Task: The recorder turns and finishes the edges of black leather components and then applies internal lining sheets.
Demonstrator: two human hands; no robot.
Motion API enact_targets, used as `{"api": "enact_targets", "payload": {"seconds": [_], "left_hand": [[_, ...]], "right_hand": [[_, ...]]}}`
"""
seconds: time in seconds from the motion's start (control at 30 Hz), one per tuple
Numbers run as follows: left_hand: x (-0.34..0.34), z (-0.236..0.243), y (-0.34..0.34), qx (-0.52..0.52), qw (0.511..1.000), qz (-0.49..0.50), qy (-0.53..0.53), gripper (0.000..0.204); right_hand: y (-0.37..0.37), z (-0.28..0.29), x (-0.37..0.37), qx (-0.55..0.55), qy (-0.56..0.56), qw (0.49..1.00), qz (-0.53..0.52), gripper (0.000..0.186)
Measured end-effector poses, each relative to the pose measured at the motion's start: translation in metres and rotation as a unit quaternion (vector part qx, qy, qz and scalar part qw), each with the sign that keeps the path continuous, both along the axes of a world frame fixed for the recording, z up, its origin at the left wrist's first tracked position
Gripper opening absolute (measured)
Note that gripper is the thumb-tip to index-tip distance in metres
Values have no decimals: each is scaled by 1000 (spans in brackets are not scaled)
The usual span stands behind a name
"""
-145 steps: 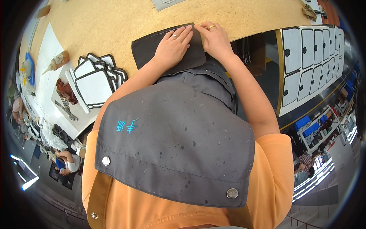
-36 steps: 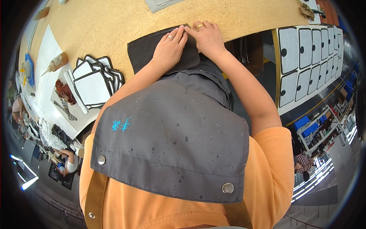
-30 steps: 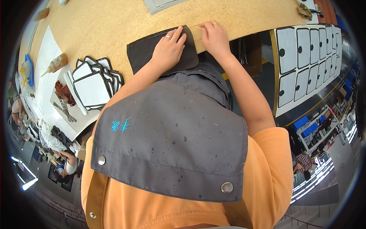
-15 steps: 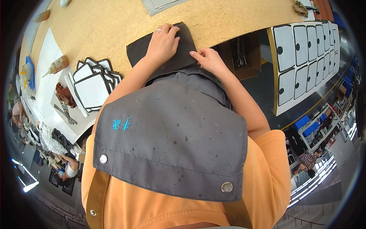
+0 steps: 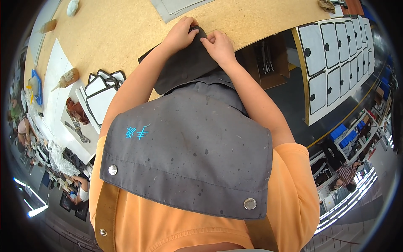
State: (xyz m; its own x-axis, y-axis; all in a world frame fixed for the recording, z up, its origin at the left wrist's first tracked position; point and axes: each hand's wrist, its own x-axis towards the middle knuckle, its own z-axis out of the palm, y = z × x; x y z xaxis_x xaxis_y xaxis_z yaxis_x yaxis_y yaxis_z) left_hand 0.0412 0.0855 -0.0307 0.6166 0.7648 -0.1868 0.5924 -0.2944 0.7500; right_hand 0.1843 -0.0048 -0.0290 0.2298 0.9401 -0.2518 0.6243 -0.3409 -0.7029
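A black, leather-like flat piece (image 5: 178, 65) lies at the table's near edge, against the front of my apron. Its far right corner is raised and bent up between my hands. My left hand (image 5: 181, 35) closes on the far edge of this piece, fingers curled over it and thumb toward the right. Close beside it, my right hand (image 5: 220, 47) pinches the same corner with thumb and bent index finger. My left forearm hides much of the left part of the black piece.
On the left lie a stack of white panels with black borders (image 5: 100, 98), a glue bottle (image 5: 67, 78), a brown cloth (image 5: 77, 111) and a blue container (image 5: 37, 88). Grey sheets (image 5: 178, 7) are at the back. A board of white black-edged panels (image 5: 331, 54) stands right, near an open carton (image 5: 273, 69).
My right hand has moved away from me along the right edge to the far corner. My left hand has shifted slightly farther out, and the corner is now raised and bent.
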Motion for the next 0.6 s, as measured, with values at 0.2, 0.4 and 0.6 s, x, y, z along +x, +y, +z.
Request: {"api": "enact_targets", "payload": {"seconds": [0.2,0.4,0.6], "left_hand": [[-2,27,14,3,998,-22,-66,17],[-1,98,36,115,983,35,-142,14],[0,173,46,248,933,141,-221,15]], "right_hand": [[21,14,-9,39,97,993,-62,19],[61,76,-9,216,151,963,-57,11],[108,156,-9,462,40,885,34,8]]}}
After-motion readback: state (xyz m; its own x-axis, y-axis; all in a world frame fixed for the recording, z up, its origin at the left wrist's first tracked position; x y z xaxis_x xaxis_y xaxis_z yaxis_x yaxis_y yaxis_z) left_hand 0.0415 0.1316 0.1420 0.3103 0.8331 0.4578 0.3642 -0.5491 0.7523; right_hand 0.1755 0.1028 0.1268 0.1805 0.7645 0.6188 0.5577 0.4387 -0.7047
